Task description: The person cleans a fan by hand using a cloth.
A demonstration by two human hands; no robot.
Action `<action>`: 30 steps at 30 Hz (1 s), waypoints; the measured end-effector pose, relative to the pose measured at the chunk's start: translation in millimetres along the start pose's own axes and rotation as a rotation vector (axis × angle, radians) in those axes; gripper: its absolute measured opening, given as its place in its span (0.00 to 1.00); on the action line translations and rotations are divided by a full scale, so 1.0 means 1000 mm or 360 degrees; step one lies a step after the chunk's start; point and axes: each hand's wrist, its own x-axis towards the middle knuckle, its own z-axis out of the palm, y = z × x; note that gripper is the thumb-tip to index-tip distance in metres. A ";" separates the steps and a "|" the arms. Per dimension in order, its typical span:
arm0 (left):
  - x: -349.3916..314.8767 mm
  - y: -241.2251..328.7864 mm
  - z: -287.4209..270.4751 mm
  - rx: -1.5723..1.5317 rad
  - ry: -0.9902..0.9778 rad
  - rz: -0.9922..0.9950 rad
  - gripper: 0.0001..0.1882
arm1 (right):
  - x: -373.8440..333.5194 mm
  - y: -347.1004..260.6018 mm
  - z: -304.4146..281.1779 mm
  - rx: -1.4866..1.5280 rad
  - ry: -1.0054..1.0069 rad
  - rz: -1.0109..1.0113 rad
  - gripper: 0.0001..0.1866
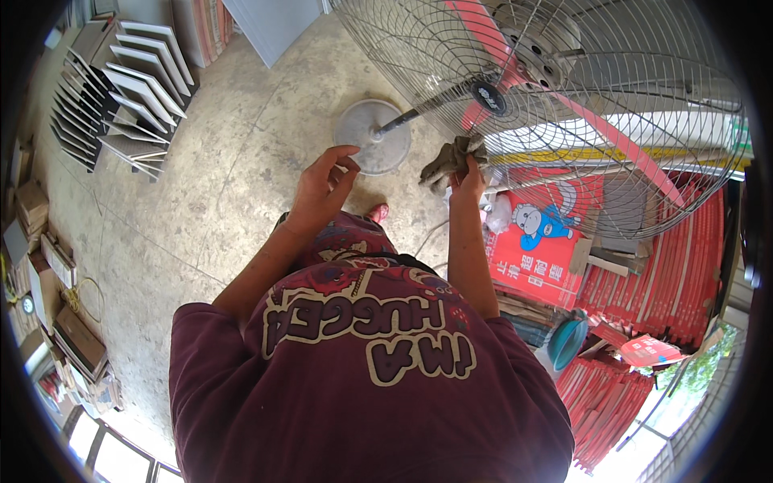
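Observation:
My right hand (469,183) is closed round a crumpled, dirty grey-brown work glove (452,159), which bunches above the fingers just below the fan's wire guard. Whether it is one glove or a pair I cannot tell. To the left of it, my left hand (320,193) is raised in front of my body with loosely bent fingers. A gap shows between its thumb and fingertips, and nothing is in it. Beyond both hands stands a large pedestal fan (487,98) with red blades, its pole leaning up from a round grey base (354,133) on the floor.
Tile sample racks (133,97) stand at the far left, with cardboard boxes (76,338) below them. Stacks of red cartons (660,266) and a red printed panel (535,249) line the right side. A teal basin (568,344) is among them. Concrete floor (233,153) spreads between.

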 end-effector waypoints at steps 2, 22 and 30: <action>-0.001 0.000 -0.001 -0.0004 0.0003 -0.0008 0.20 | 0.001 0.001 0.004 -0.0024 0.0012 0.0029 0.14; -0.003 0.000 -0.009 0.0044 0.0139 -0.0050 0.20 | -0.039 -0.021 0.121 -0.0452 -0.0578 -0.0236 0.16; 0.002 -0.001 -0.004 0.0012 0.0043 -0.0054 0.20 | -0.007 -0.008 0.031 -0.0271 -0.0168 -0.0143 0.11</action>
